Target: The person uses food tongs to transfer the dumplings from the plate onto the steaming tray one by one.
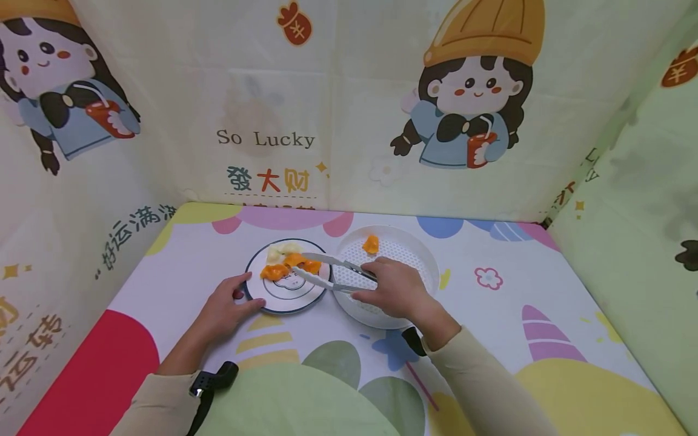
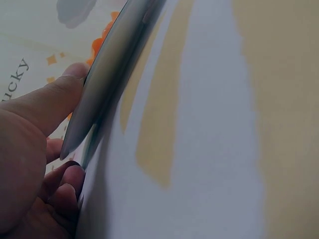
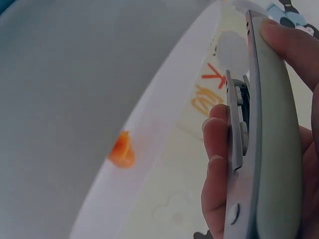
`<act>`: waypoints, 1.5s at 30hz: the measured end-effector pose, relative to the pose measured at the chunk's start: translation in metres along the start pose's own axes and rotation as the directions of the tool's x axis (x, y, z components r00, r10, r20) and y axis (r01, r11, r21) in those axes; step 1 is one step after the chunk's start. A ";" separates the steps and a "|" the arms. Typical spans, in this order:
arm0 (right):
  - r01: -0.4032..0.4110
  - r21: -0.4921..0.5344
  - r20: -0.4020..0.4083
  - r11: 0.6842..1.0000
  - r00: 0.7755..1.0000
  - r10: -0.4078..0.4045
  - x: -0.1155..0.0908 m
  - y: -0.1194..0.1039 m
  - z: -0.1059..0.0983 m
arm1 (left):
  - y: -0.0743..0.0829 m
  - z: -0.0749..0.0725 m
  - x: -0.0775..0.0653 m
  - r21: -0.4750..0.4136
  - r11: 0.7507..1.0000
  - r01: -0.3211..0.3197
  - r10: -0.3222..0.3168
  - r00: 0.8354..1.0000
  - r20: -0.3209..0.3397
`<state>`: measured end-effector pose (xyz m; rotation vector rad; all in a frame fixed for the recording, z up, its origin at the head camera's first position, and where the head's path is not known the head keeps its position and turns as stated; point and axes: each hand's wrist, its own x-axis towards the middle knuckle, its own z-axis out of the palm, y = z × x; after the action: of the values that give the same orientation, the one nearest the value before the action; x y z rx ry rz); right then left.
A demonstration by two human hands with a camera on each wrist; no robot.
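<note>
My left hand (image 1: 225, 312) holds the near left edge of a white plate (image 1: 297, 304) with a dark rim, thumb on top and fingers underneath in the left wrist view. On the plate sit several orange dumpling-like pieces (image 1: 274, 272) and a pale cluster (image 1: 283, 249) of similar shape. My right hand (image 1: 400, 292) grips metal tongs (image 3: 279, 129) with a pale green handle. The tongs' arms are spread, their tips over the plate beside the orange pieces; I cannot tell whether they pinch one.
Right of the plate, partly beneath the right hand and tongs, lies a round white tray (image 1: 406, 263) with a dotted base. One orange piece (image 1: 371, 244) rests near its far side. A colourful printed cloth (image 1: 480, 321) covers the table, and printed curtains (image 1: 360, 151) stand around it.
</note>
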<state>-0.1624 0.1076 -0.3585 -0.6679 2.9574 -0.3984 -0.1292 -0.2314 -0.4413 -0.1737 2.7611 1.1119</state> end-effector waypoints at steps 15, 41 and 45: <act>0.046 -0.053 0.059 0.998 0.997 -0.043 0.025 -0.030 0.012 | -0.001 0.001 0.001 0.002 1.000 -0.010 0.010 1.000 -0.001; 0.062 -0.025 0.035 0.998 0.998 -0.061 0.018 -0.027 0.007 | -0.003 0.002 0.001 0.000 1.000 -0.001 0.001 1.000 -0.008; 0.074 -0.022 -0.002 0.997 0.997 -0.074 0.012 -0.019 0.002 | -0.004 0.002 0.001 0.002 1.000 -0.024 0.024 1.000 -0.018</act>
<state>-0.1649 0.0853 -0.3552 -0.7821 2.9502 -0.3738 -0.1295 -0.2328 -0.4458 -0.1513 2.7870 1.1182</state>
